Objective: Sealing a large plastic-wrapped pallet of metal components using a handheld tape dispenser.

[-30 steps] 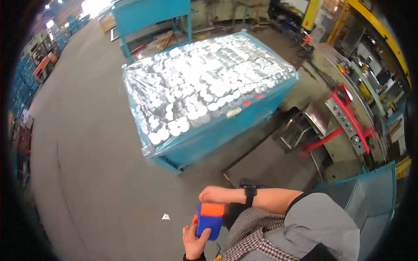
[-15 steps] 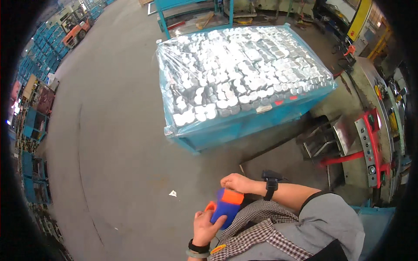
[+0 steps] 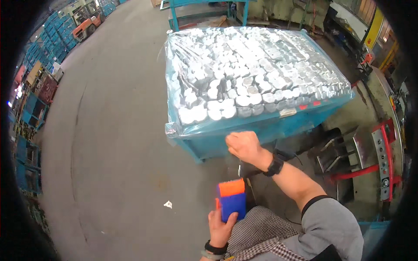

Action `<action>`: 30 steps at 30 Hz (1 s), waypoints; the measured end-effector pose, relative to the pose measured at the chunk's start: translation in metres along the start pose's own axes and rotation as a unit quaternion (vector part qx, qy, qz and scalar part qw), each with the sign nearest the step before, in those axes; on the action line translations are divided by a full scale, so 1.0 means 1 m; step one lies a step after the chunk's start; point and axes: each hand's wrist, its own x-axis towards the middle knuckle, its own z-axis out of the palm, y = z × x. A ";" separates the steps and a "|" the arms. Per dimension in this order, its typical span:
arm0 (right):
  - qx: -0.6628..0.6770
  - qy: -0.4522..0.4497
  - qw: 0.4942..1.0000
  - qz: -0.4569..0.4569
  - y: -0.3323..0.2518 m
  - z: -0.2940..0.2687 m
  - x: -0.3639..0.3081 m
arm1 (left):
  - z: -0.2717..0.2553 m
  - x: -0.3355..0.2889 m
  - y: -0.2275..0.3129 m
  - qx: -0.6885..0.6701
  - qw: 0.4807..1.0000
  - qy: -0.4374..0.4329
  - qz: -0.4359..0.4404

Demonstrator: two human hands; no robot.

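Observation:
My left hand [image 3: 221,227] holds a blue-and-orange tape dispenser [image 3: 233,206] upright, in front of my checked apron [image 3: 261,226]. Along its orange top runs a dark toothed edge. My right hand [image 3: 244,147] is raised above and beyond it, closed in a pinch. Whatever the fingertips hold is too small or clear to make out. Just past the right hand stands a large blue crate [image 3: 209,145]. Rows of silvery metal parts [image 3: 252,69] fill it to the top, under clear plastic film [image 3: 187,45] pulled down over the rim.
To the right are a red frame [image 3: 389,152] and a metal stand [image 3: 342,152]. A blue rack [image 3: 204,8] stands behind the crate. At far left are an orange forklift [image 3: 89,26] and stacked blue crates [image 3: 48,37]. A white scrap [image 3: 168,204] lies on the grey floor.
My right hand has moved up and away from the tape dispenser, toward the crate. The dispenser, still in my left hand, is more upright. The view has shifted slightly.

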 end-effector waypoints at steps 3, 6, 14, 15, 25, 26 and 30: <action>-0.101 0.030 0.991 -0.081 0.011 0.036 0.020 | 0.044 0.049 -0.060 -0.053 0.996 0.052 0.045; -0.151 0.088 0.976 -0.130 0.038 0.069 0.021 | 0.075 0.095 -0.107 -0.107 0.989 0.075 0.071; -0.258 0.161 0.924 -0.230 0.051 0.107 0.014 | 0.111 0.154 -0.177 -0.137 0.969 0.110 0.172; -0.264 0.162 0.922 -0.232 0.051 0.110 0.013 | 0.114 0.156 -0.181 -0.155 0.968 0.110 0.166; -0.292 0.233 0.888 -0.268 0.062 0.130 0.023 | 0.129 0.180 -0.193 -0.194 0.956 0.112 0.190; -0.295 0.238 0.885 -0.271 0.060 0.130 0.028 | 0.129 0.186 -0.193 -0.193 0.954 0.122 0.194; -0.315 0.245 0.876 -0.272 0.068 0.130 0.036 | 0.131 0.209 -0.191 -0.193 0.948 0.132 0.215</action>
